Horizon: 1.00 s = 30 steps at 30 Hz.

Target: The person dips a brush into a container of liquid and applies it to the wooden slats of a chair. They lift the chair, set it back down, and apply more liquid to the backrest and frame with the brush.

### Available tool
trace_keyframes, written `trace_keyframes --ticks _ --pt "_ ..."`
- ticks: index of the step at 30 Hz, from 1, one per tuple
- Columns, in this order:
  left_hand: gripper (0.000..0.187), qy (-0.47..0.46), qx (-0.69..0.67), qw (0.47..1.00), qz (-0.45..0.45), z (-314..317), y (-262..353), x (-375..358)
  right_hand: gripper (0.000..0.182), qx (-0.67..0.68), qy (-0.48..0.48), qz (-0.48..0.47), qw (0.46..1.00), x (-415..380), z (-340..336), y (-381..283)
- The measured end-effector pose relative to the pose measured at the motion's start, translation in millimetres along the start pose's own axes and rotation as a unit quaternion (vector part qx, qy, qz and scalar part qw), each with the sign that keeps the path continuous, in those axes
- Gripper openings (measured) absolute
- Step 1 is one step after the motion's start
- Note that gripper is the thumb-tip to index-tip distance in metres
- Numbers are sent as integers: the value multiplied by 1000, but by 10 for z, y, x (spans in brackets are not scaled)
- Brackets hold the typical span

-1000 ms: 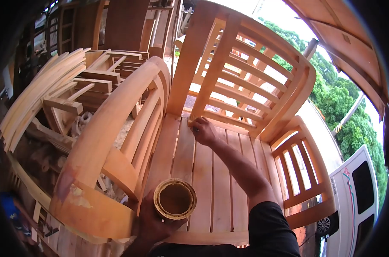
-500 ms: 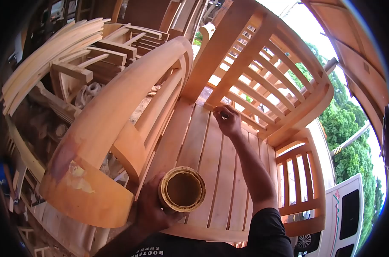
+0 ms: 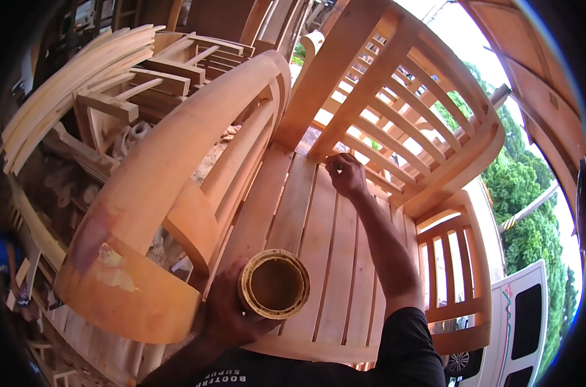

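Observation:
My left hand (image 3: 232, 313) is wrapped around an open can (image 3: 273, 315) that has a brownish liquid inside. The can is held upright over the front of a wooden bench seat (image 3: 315, 238) made of slats. At the rear of that seat, my right hand (image 3: 346, 175) is closed beside the bottom of the slatted backrest (image 3: 332, 138). Its fingers are pinched together, and what they hold is hidden from me. To the left curves the broad wooden armrest (image 3: 170, 145), with a dark stain and a pale patch near its front end.
Curved wooden strips (image 3: 80, 90) and unfinished frames (image 3: 170, 80) are piled at the left. The bench's other slatted arm (image 3: 457, 271) stands at the right. Beyond it are a white vehicle (image 3: 518, 322) and green trees (image 3: 525, 213).
My right hand has shifted slightly right along the foot of the backrest, still closed. The can stays almost in the same spot in my left hand.

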<state>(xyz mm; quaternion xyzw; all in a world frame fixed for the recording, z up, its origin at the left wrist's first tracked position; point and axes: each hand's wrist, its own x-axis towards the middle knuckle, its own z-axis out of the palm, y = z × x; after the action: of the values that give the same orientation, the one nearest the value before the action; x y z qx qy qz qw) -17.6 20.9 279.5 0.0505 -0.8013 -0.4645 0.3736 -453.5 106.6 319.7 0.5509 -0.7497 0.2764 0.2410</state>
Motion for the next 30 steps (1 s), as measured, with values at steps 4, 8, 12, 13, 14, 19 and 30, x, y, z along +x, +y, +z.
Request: trace_keyframes --ticks 4,8,12,13,14,19,30 --pt "106 -10 -12 1000 -11 -14 23 -8 8 -26 -17 -4 1000 -75 103 5" --pt "103 -10 -16 1000 -6 -24 43 25 7 -54 17 10 998 40 -7 -60" --pt "100 -8 -32 999 -20 -27 60 28 6 -39 4 -8 999 -22 102 63" --pt "100 -12 -50 999 -17 -32 61 42 6 1 -10 76 997 -18 67 33" --pt "101 -13 -65 998 -17 -19 64 60 7 -13 -5 93 996 -5 18 10" --pt "105 -30 -77 996 -45 -1 -47 5 10 130 116 138 975 163 -230 -513" --pt "106 -46 8 998 -36 -31 -54 -13 19 628 -96 242 733 353 -602 -2038"
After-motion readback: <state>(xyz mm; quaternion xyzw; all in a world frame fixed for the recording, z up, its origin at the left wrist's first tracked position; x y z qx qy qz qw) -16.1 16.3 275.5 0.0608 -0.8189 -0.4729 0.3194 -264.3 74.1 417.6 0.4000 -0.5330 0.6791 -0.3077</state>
